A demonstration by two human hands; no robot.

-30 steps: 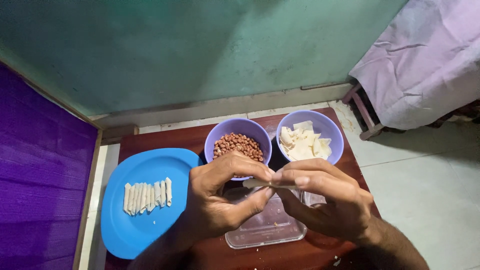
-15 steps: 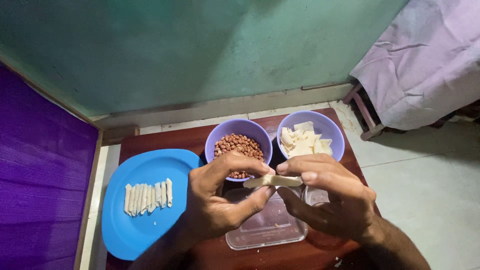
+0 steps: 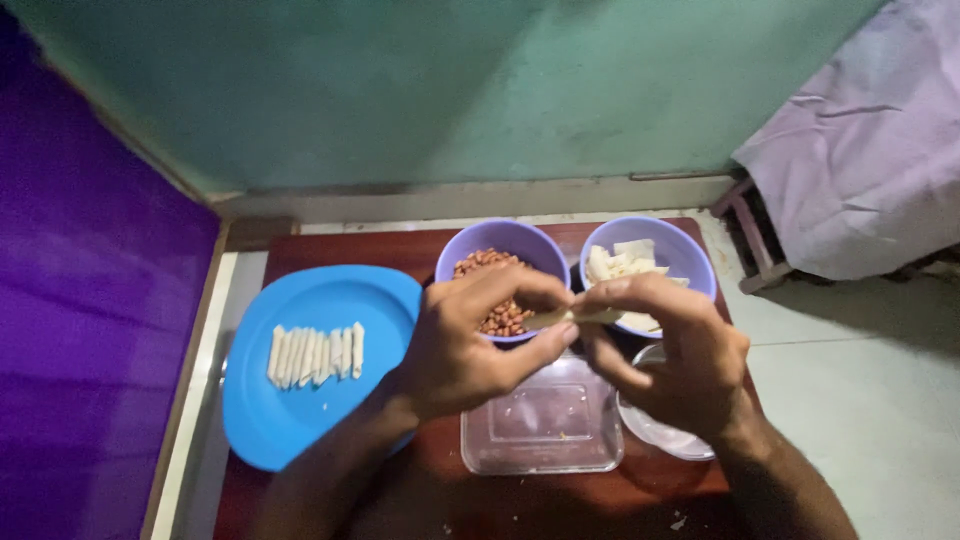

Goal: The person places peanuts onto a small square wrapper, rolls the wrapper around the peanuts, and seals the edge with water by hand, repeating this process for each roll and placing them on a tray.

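2 bowls (image 3: 500,245) behind hands (image 3: 575,345)

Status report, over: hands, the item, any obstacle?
Left hand and right hand both pinch one pale strip. Held above clear container. Nothing blocking.

Both hands (image 3: 580,350) fingertips pinched together

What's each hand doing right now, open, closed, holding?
Left hand: closed, pinching one end of the pale strip.
Right hand: closed, pinching the strip's other end.
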